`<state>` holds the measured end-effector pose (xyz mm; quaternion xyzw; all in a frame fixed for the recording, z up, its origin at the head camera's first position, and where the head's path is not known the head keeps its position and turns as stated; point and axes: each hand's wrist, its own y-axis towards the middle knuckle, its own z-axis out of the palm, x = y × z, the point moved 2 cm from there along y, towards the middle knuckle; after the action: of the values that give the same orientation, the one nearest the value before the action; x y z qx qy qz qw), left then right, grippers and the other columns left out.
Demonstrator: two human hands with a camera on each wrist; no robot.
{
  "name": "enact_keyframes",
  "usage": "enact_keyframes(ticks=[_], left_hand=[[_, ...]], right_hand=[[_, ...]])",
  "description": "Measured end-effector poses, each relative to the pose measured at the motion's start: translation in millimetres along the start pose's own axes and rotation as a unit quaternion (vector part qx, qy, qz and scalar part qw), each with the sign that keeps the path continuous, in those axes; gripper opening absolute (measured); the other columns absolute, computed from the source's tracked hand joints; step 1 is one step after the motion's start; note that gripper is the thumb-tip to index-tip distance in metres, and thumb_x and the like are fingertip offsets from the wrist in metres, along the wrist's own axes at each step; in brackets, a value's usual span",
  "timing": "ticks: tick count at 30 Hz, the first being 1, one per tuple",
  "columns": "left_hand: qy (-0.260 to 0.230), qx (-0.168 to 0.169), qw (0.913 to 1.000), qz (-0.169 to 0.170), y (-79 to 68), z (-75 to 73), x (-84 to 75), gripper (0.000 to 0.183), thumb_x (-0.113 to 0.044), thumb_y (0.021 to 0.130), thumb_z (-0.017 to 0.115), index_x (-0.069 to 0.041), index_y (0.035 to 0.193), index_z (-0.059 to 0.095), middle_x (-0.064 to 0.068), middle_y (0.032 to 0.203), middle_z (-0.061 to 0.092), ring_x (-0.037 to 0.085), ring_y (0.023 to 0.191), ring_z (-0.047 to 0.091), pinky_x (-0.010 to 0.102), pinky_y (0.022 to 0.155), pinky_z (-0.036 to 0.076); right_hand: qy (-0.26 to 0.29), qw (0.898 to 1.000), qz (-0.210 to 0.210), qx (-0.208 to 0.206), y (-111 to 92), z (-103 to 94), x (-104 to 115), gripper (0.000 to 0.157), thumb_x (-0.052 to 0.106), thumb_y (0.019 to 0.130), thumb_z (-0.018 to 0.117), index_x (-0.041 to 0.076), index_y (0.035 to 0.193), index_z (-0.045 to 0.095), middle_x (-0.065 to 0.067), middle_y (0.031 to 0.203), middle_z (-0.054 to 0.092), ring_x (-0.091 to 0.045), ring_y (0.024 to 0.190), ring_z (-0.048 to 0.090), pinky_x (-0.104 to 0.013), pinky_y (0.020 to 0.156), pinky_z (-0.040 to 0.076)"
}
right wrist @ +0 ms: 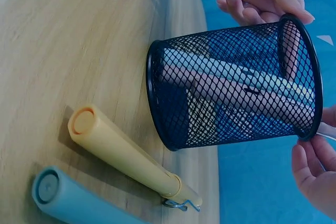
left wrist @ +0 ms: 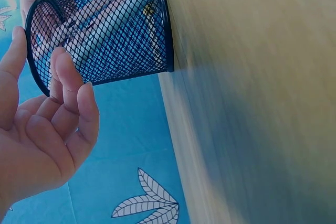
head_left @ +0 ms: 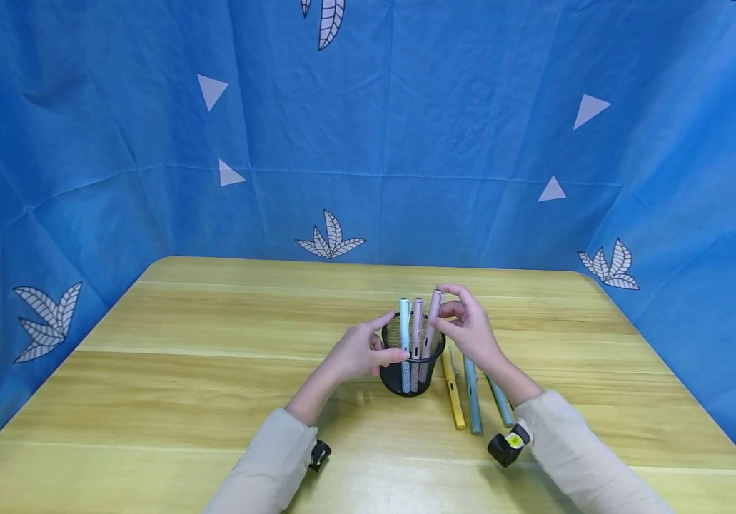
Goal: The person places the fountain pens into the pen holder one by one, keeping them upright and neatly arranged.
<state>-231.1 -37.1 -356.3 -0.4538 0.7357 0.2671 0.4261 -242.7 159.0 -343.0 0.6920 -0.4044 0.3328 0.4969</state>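
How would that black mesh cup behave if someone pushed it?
The black mesh cup would probably feel light for its size, since its sides are open mesh. It looks stiff, with a thick, round rim. Pushed high, it might tip, as pens stick up past the rim.

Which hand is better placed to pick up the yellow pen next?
Likely the right hand, after releasing the lilac pen: the yellow pen lies on that hand's side of the mesh pen holder, opposite the left hand.

The head view looks forward and down on the bench [head_left: 181, 407] from farther off; both wrist views, close and turned sideways, share the black mesh pen cup [left wrist: 123, 51].
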Motion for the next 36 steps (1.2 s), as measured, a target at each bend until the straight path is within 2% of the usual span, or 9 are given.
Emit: enact_keyframes(ticks=[7,15,21,28,36], left_hand=[[0.001,-0.003,1.0000,0.001,0.5,0.3,0.1,0.078,-0.033,0.078,0.069,-0.012,0.141,0.029,0.020,0.067,0.059,0.039,0.054,0.056,0.027,0.046,0.040],[0.000,-0.001,1.0000,0.006,0.3,0.1,-0.1,0.079,-0.032,0.078,0.069,-0.009,0.141,0.027,0.020,0.066,0.059,0.039,0.054,0.056,0.027,0.046,0.040],[-0.001,-0.002,1.0000,0.003,0.4,0.4,0.5,0.079,-0.033,0.077,0.069,-0.009,0.141,0.028,0.020,0.067,0.060,0.039,0.054,0.056,0.029,0.049,0.043],[-0.003,-0.003,1.0000,-0.002,0.7,0.5,0.6,0.079,-0.033,0.078,0.069,-0.012,0.141,0.027,0.020,0.068,0.060,0.039,0.054,0.056,0.029,0.050,0.044],[-0.005,0.000,1.0000,-0.003,0.4,1.0,0.0,0.079,-0.032,0.078,0.069,-0.011,0.142,0.026,0.021,0.069,0.059,0.040,0.054,0.056,0.030,0.051,0.044]], right_hand=[[-0.013,1.000,-0.013,-0.004,-1,1.5,0,0.037,-0.005,0.082,0.060,-0.004,0.116,0.048,-0.021,0.078,0.060,-0.012,0.073,0.056,-0.021,0.059,0.045],[-0.007,1.000,0.022,-0.009,-1,3.1,0,0.029,-0.007,0.082,0.059,-0.009,0.109,0.052,-0.023,0.083,0.059,-0.012,0.073,0.054,-0.020,0.061,0.045],[-0.024,0.999,0.025,-0.013,-5,6.2,23,0.026,-0.010,0.082,0.056,-0.015,0.107,0.051,-0.026,0.083,0.057,-0.012,0.073,0.054,-0.018,0.061,0.044],[-0.027,0.998,0.045,-0.017,-2,2.7,-3,0.033,0.003,0.086,0.059,-0.005,0.117,0.052,-0.021,0.092,0.061,-0.017,0.082,0.057,-0.021,0.068,0.045],[-0.026,0.998,0.055,-0.020,-2,-0.1,-6,0.032,0.008,0.088,0.056,-0.005,0.117,0.051,-0.021,0.094,0.061,-0.013,0.079,0.055,-0.023,0.067,0.046]])
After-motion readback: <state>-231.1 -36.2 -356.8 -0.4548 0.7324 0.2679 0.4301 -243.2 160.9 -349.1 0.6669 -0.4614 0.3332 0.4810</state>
